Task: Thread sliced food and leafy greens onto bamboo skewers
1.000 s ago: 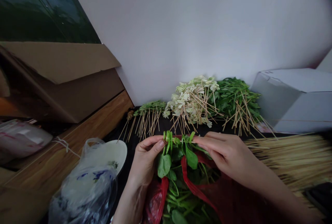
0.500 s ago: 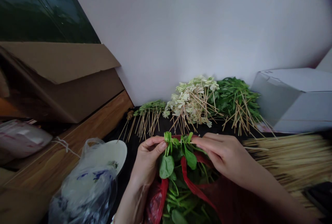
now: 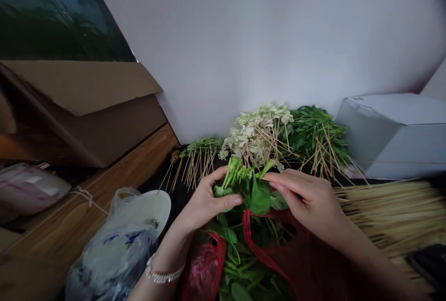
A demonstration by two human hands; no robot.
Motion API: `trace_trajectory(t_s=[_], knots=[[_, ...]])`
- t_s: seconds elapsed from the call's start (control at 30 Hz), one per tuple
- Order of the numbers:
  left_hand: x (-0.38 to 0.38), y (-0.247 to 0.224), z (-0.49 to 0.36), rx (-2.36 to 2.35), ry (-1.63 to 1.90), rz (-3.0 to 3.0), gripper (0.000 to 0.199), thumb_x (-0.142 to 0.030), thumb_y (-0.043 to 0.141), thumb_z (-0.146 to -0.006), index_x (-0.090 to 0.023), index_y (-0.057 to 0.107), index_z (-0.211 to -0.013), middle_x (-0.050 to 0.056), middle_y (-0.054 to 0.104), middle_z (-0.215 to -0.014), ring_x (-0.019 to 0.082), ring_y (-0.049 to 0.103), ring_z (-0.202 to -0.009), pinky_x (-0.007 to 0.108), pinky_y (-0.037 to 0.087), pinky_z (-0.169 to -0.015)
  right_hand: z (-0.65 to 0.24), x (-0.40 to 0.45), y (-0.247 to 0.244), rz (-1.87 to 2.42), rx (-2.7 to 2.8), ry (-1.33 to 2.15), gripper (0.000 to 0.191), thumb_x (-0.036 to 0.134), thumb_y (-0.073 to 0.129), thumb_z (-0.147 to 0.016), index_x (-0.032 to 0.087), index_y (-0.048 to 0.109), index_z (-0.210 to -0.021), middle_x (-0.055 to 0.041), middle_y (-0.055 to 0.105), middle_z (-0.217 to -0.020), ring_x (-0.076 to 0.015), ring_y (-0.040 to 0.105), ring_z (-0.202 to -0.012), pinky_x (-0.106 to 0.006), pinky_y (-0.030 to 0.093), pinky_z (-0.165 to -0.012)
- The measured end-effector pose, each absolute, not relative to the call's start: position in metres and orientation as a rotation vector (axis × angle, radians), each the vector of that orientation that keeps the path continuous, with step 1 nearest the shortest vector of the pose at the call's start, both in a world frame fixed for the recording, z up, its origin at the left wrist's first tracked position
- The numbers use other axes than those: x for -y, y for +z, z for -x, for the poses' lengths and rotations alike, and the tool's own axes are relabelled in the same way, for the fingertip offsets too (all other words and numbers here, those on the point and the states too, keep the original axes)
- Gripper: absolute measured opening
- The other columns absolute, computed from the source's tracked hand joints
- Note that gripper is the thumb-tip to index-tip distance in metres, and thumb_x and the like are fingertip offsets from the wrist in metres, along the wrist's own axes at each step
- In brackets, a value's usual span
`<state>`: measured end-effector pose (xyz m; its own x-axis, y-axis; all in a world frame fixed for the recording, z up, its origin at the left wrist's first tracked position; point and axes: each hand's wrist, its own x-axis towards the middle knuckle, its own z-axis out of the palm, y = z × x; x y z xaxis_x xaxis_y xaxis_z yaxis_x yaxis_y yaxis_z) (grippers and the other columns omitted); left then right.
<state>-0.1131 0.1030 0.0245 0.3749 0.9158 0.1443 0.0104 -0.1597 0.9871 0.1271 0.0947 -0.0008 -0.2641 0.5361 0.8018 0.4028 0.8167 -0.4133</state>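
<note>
- in the head view, folded greens (image 3: 260, 197) are held just above the red bag (image 3: 306, 264), threaded on a barely visible skewer (image 3: 266, 179).
- by the left hand (image 3: 205, 201), above the bag's left side, the fingertip pinch is now changed to a clasp around the leaves, so the bunch seems better gathered.
- by the right hand (image 3: 311, 199), above the bag's right side, the skewer seems pinched.
</note>
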Motion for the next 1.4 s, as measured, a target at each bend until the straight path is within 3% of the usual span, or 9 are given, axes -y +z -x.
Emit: trace_trajectory(t_s=[0.1,0.23,0.5,0.73,0.83,0.97,1.23,1.33,1.4], knots=[[-0.11,0.032,0.104,-0.828,0.824,-1.555,0.05,-0.028,0.087,-0.072,-0.02,0.073,-0.119,0.006,0.077,-0.106,0.022,0.071,-0.095,0.031,0.056,-0.086,-0.126,-0.094,0.001,0.705,1.864,0.11,0.024,0.006,0.05,-0.098,0.012,0.071,-0.109,-0.0056,0.071,-0.087,-0.0114,0.067,-0.075,-0.022,0.052,-0.068],[-0.123,0.033,0.102,-0.831,0.894,-1.429,0.031,-0.027,0.085,-0.075,-0.017,0.074,-0.102,0.004,0.078,-0.092,0.016,0.071,-0.074,0.026,0.057,-0.073,-0.134,-0.101,0.002,0.791,1.844,0.079,0.024,0.01,0.051,-0.099,0.013,0.071,-0.111,-0.0076,0.075,-0.097,-0.0141,0.071,-0.085,-0.024,0.054,-0.074],[-0.14,0.027,0.111,-0.917,1.222,-1.032,0.039,-0.029,0.091,-0.063,-0.018,0.068,-0.092,-0.002,0.074,-0.071,0.014,0.068,-0.055,0.021,0.056,-0.054,-0.158,-0.117,-0.002,1.019,1.923,0.17,0.026,0.02,0.049,-0.1,0.02,0.071,-0.114,-0.003,0.077,-0.101,-0.0151,0.072,-0.084,-0.027,0.055,-0.077],[-0.14,0.013,0.118,-0.95,1.248,-0.979,0.042,-0.03,0.092,-0.062,-0.018,0.07,-0.096,0.002,0.079,-0.08,0.02,0.075,-0.066,0.025,0.059,-0.063,-0.166,-0.122,0.001,1.073,2.001,0.272,0.025,0.021,0.047,-0.099,0.021,0.072,-0.102,0.0012,0.073,-0.081,-0.0127,0.068,-0.072,-0.024,0.05,-0.069],[-0.136,0.012,0.123,-0.898,1.236,-0.903,0.05,-0.049,0.088,-0.067,-0.019,0.073,-0.103,0.006,0.081,-0.091,0.027,0.077,-0.087,0.031,0.061,-0.078,-0.168,-0.124,0.002,1.08,1.935,0.232,0.025,0.023,0.047,-0.099,0.02,0.072,-0.096,0.0018,0.07,-0.074,-0.0123,0.065,-0.066,-0.024,0.047,-0.064],[-0.135,0.011,0.126,-0.761,1.114,-0.818,0.071,-0.078,0.061,-0.077,-0.018,0.072,-0.114,0.012,0.08,-0.102,0.033,0.073,-0.105,0.04,0.058,-0.09,-0.168,-0.125,-0.001,1.107,1.77,0.186,0.022,0.027,0.05,-0.098,0.021,0.071,-0.099,0.0014,0.07,-0.074,-0.012,0.06,-0.06,-0.023,0.044,-0.056],[-0.137,-0.021,0.116,-0.888,0.911,-0.899,0.055,-0.064,0.047,-0.096,-0.016,0.07,-0.112,0.014,0.076,-0.106,0.022,0.073,-0.096,0.034,0.054,-0.087,-0.17,-0.127,-0.006,1.054,1.455,0.346,0.021,0.032,0.051,-0.099,0.02,0.067,-0.105,-0.0006,0.065,-0.077,-0.0107,0.051,-0.053,-0.024,0.043,-0.051],[-0.12,-0.032,0.105,-1.012,0.795,-1.363,0.055,-0.063,0.044,-0.097,-0.017,0.07,-0.114,0.013,0.074,-0.111,0.026,0.069,-0.106,0.039,0.049,-0.096,-0.175,-0.137,-0.01,1.046,1.391,0.387,0.021,0.034,0.054,-0.097,0.019,0.067,-0.105,-0.0006,0.065,-0.077,-0.0105,0.05,-0.053,-0.023,0.042,-0.051],[-0.108,-0.036,0.099,-1.07,0.639,-1.814,0.045,-0.056,0.053,-0.096,-0.022,0.07,-0.119,0.01,0.072,-0.12,0.028,0.063,-0.116,0.042,0.043,-0.104,-0.181,-0.149,-0.015,1.063,1.347,0.398,0.021,0.035,0.056,-0.095,0.018,0.067,-0.102,-0.0002,0.064,-0.076,-0.0106,0.049,-0.052,-0.023,0.04,-0.05]])
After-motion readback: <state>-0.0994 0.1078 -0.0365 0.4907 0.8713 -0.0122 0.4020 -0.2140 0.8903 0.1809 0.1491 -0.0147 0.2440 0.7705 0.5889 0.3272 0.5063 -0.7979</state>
